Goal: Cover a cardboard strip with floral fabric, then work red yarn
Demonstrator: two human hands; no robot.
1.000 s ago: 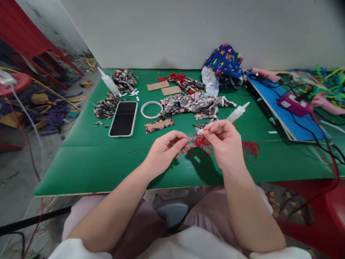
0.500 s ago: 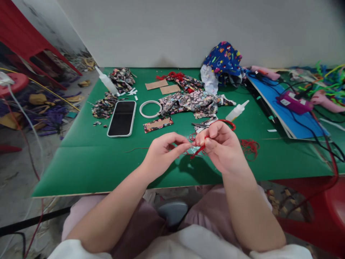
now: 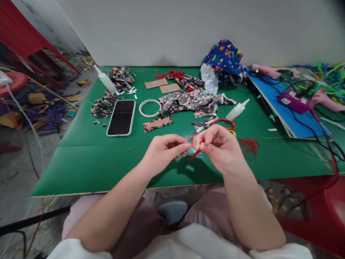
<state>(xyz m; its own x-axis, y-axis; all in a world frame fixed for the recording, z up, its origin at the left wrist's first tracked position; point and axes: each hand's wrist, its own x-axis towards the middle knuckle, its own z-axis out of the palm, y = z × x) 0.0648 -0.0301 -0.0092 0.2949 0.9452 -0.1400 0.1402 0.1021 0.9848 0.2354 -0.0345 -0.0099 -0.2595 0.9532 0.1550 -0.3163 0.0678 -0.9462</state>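
My left hand (image 3: 165, 153) is closed in a pinch, thumb against forefinger, on the red cord (image 3: 194, 155) over the front of the table. Beside it, nearly touching, my right hand (image 3: 222, 149) pinches the same red cord, whose short end hangs below the fingertips. The exact hold is partly covered by the fingers. Under the hands lie loose red threads and something pale blue, mostly hidden. Just beyond the right hand rest red-handled scissors (image 3: 229, 123) with the blades pointing left. To its right lies a tangle of red thread (image 3: 249, 148).
A phone (image 3: 121, 118), a white ring (image 3: 150, 108) and a fabric-edged card strip (image 3: 157, 124) lie left of centre. Behind are flowered cloth (image 3: 199, 101) and brown cards (image 3: 156, 83). Glue bottles (image 3: 237, 109) stand or lean on both sides. A blue folder (image 3: 293, 122) and cables sit right.
My right hand has shifted slightly left and down, closer to my left hand, with the red cord. More of the scissors' handles now shows. The left hand has barely moved.
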